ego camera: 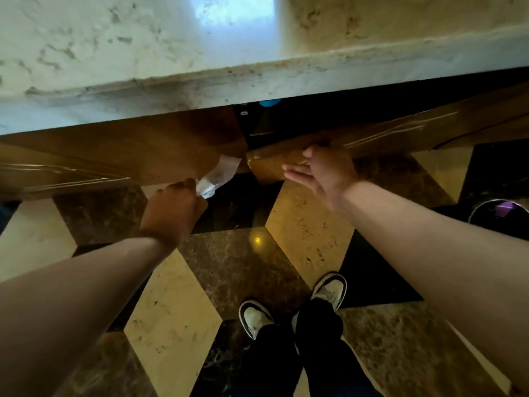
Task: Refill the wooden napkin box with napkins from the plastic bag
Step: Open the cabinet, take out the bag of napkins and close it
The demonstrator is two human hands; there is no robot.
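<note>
I stand at a marble counter (200, 67) and look down at the wooden cabinet doors below it. My left hand (174, 204) is closed around a crumpled clear plastic bag (219, 176), which sticks up past the edge of the left door (128, 156). My right hand (320, 173) is open, fingers spread, its fingertips and thumb resting on the face of the right cabinet door (274, 164), which stands ajar. A dark gap (263, 124) shows between the two doors. No wooden napkin box or napkins are in sight.
The floor is polished stone in cream, brown and black diamond tiles (243, 267). My two feet in pale shoes (286, 305) stand just behind the cabinet. A round dark bin (498, 213) with something purple inside sits at the right. A blue object (269, 103) shows inside the cabinet.
</note>
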